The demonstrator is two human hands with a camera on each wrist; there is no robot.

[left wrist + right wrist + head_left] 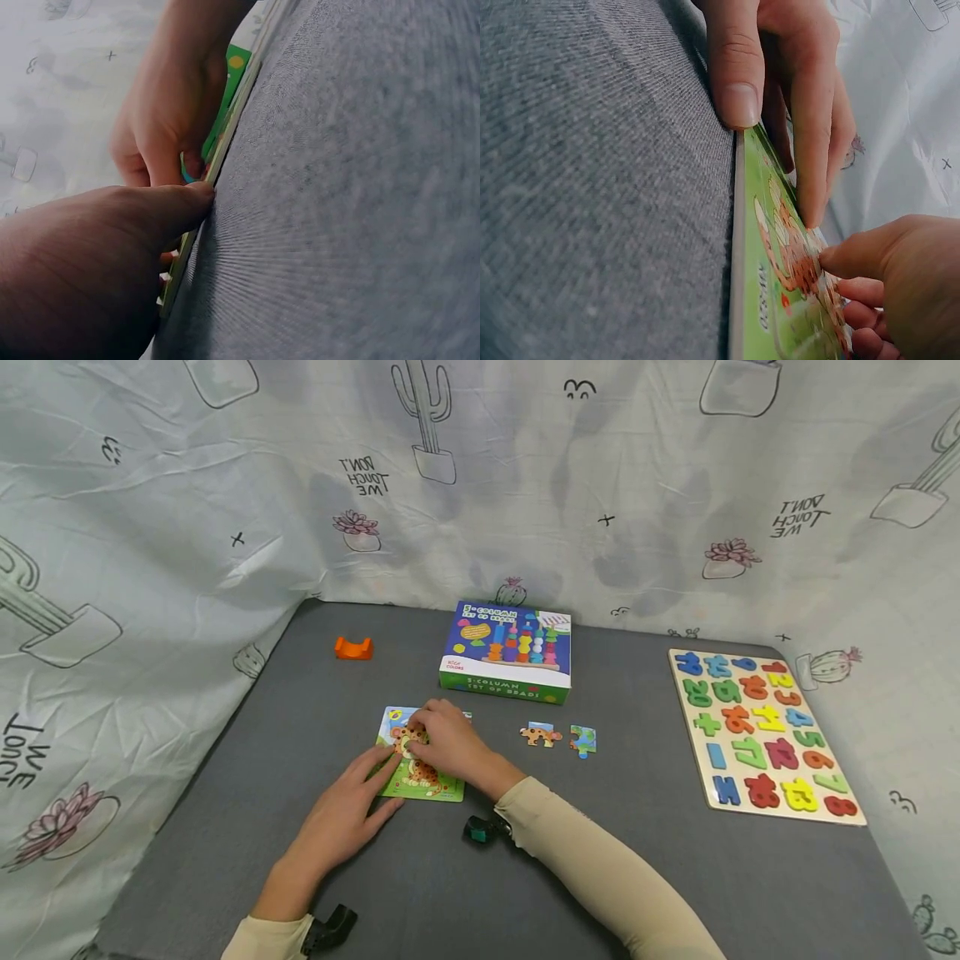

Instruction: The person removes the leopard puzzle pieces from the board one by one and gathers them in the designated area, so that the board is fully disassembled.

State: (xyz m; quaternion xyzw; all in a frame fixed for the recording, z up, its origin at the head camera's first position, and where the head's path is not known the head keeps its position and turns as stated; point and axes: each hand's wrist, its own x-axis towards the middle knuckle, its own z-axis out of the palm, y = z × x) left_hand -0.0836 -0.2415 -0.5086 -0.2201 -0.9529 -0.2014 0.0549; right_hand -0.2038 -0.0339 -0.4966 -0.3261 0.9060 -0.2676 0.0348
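A jigsaw puzzle point(442, 787) with a spotted cub on green grass lies flat in its tray on the grey table. My left hand point(337, 817) rests along its left side, thumb at the near edge and straight fingers on the picture. In the right wrist view, the left thumb point(740, 101) touches the tray's corner. My right hand point(453, 743) reaches across the upper part, its thumb and curled fingers on a piece near the cub's head. That piece is mostly hidden. Two loose pieces lie to the right: a spotted piece point(541, 734) and a blue-green piece point(582, 740).
A boxed bead set point(506, 652) lies behind the puzzle. An orange plastic part point(353, 648) sits at the back left. At the right is a wooden board point(776, 735) of coloured letters and numbers. A printed cloth point(525, 485) hangs around the table.
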